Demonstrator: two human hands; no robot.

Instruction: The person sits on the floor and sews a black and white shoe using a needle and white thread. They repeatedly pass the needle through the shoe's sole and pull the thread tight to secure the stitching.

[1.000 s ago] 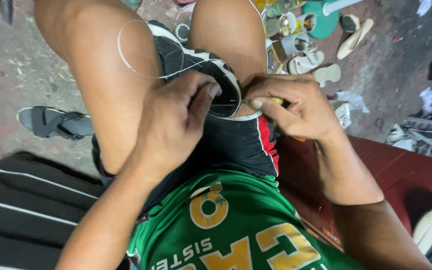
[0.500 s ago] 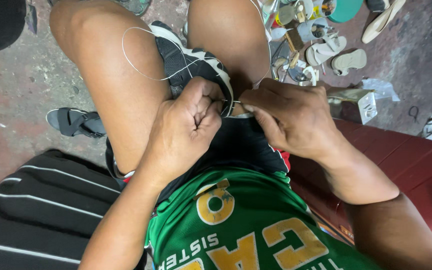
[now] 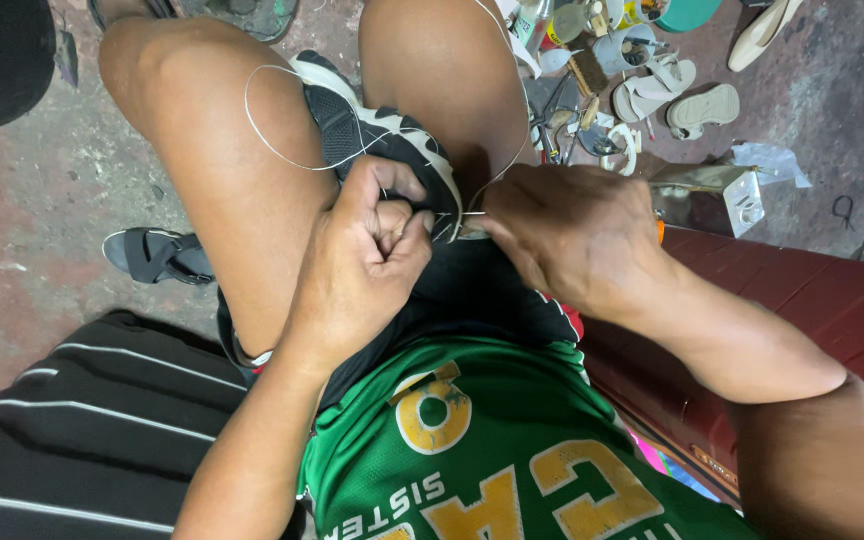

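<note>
A black-and-white sneaker (image 3: 367, 135) is wedged between my knees, sole edge toward me. My left hand (image 3: 367, 255) is closed in a fist on the shoe's rim, pinching a thin pale thread (image 3: 272, 150) that loops out over my left thigh. My right hand (image 3: 572, 235) grips a thin metal awl or needle (image 3: 470, 225), its tip pressed into the shoe's edge right beside my left thumb. The tool's handle is hidden inside my palm. Another strand of thread runs up past my right knee.
Dark sandal (image 3: 157, 255) lies on the concrete floor at left. Pale sandals (image 3: 697, 105), cans and small tools clutter the floor at upper right. A metal box (image 3: 717, 190) sits beside the dark red bench (image 3: 832, 300). Striped black fabric (image 3: 82, 420) lies at lower left.
My hands closed in on the shoe's edge; the left hand curled into a fist on the thread and the right hand drove the tool against the rim. The view shifted slightly.
</note>
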